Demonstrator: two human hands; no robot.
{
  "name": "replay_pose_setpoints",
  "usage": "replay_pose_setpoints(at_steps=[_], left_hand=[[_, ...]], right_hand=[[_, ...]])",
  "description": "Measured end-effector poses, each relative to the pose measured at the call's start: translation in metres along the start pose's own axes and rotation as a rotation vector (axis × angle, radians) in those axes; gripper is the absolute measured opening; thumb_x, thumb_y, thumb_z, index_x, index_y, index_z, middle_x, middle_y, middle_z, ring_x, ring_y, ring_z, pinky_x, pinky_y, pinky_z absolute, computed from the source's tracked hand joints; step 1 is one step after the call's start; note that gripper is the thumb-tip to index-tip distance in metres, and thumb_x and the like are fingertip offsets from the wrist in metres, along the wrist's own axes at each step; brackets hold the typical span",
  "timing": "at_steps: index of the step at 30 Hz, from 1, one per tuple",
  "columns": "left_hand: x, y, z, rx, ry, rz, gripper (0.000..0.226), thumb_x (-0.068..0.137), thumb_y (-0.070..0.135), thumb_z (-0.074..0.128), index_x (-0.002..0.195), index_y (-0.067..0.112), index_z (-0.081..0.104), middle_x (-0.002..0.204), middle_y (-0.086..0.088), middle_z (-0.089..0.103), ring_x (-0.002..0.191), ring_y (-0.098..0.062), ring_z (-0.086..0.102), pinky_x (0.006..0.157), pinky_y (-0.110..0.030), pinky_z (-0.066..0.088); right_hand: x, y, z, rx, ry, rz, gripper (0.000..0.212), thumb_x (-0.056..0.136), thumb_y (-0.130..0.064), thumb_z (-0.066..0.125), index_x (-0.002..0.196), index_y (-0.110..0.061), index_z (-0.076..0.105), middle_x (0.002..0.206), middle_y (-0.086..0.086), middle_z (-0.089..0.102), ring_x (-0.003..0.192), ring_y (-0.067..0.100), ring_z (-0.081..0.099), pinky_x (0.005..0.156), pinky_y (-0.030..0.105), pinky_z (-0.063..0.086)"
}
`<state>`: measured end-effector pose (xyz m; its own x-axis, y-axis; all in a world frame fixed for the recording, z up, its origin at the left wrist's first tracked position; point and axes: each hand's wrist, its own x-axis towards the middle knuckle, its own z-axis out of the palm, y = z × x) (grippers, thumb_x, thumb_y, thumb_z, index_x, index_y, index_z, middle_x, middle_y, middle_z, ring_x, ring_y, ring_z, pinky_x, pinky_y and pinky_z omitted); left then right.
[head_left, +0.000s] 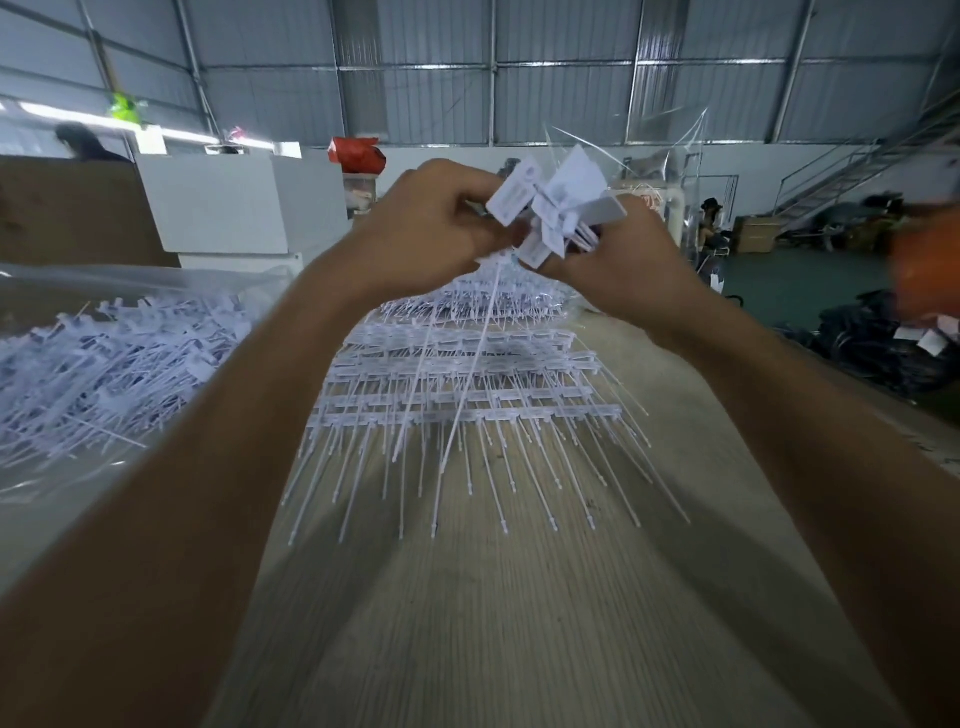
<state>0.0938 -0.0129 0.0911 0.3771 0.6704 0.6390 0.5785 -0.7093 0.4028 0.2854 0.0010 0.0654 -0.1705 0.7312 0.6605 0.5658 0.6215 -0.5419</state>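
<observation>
Both hands are raised above the wooden table (519, 623). My left hand (431, 218) and my right hand (618, 260) both grip a bundle of white plastic seal tags (556, 213), whose flat heads fan out between the fingers. Long thin tails (467, 353) of the bundle hang down toward the table. Below them lie several rows of joined white seal tags (467, 395), tails pointing toward me.
A clear plastic bag (104, 364) full of loose white tags lies at the left. White boxes (234, 208) and a red bag (356, 153) stand behind. Dark bags (883, 348) lie on the floor at the right. A blurred orange shape (930, 265) sits at the right edge.
</observation>
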Motion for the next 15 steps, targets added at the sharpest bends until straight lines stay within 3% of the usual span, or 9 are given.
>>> replay_pose_setpoints(at_steps=[3,5,8,10,12,15], left_hand=[[0.0016,0.0025,0.0017,0.059,-0.034,-0.006,0.012,0.095,0.02,0.066,0.101,0.02,0.077,0.078,0.01,0.07,0.067,-0.007,0.065,0.067,-0.024,0.06],[0.0016,0.0027,0.002,0.079,-0.048,-0.016,0.011,0.094,0.02,0.066,0.099,0.015,0.076,0.082,-0.001,0.07,0.073,-0.014,0.067,0.071,-0.033,0.061],[0.0002,0.004,0.0023,0.065,-0.075,-0.027,0.014,0.095,0.029,0.067,0.095,0.018,0.075,0.079,-0.007,0.067,0.079,-0.025,0.066,0.078,-0.043,0.06],[-0.0004,0.0046,0.0029,0.007,-0.087,-0.036,0.011,0.094,0.03,0.068,0.086,0.031,0.074,0.072,0.006,0.068,0.075,-0.019,0.067,0.073,-0.036,0.062],[-0.0007,0.0058,0.0033,-0.029,-0.094,-0.035,0.015,0.095,0.028,0.067,0.084,0.038,0.072,0.07,0.02,0.068,0.068,-0.003,0.067,0.066,-0.02,0.059],[-0.0008,0.0084,0.0049,-0.069,-0.08,-0.036,0.019,0.102,0.025,0.056,0.089,0.03,0.069,0.067,0.028,0.063,0.061,0.009,0.061,0.058,-0.01,0.049]], right_hand=[[0.0006,0.0023,0.0027,-0.112,-0.056,0.001,0.02,0.1,-0.022,0.057,0.103,-0.009,0.071,0.093,0.012,0.071,0.068,0.021,0.06,0.058,0.03,0.044],[-0.0003,0.0023,0.0038,-0.187,-0.118,-0.013,0.024,0.101,-0.022,0.048,0.096,-0.01,0.069,0.089,0.011,0.069,0.06,0.016,0.052,0.057,0.029,0.037],[-0.001,0.0037,0.0042,-0.236,-0.204,-0.019,0.021,0.1,-0.014,0.045,0.1,-0.014,0.066,0.086,0.011,0.067,0.062,0.022,0.053,0.058,0.032,0.038],[-0.0025,0.0055,0.0034,-0.22,-0.179,0.012,0.025,0.101,-0.014,0.045,0.086,-0.02,0.063,0.08,0.014,0.066,0.063,0.027,0.055,0.058,0.034,0.04],[-0.0031,0.0048,0.0029,-0.149,-0.151,0.039,0.031,0.103,-0.015,0.042,0.078,-0.021,0.059,0.082,0.016,0.067,0.068,0.035,0.059,0.061,0.039,0.044],[-0.0015,0.0013,0.0035,0.089,-0.097,0.108,0.035,0.108,-0.021,0.039,0.08,-0.02,0.061,0.069,0.001,0.062,0.053,0.013,0.052,0.053,0.03,0.04]])
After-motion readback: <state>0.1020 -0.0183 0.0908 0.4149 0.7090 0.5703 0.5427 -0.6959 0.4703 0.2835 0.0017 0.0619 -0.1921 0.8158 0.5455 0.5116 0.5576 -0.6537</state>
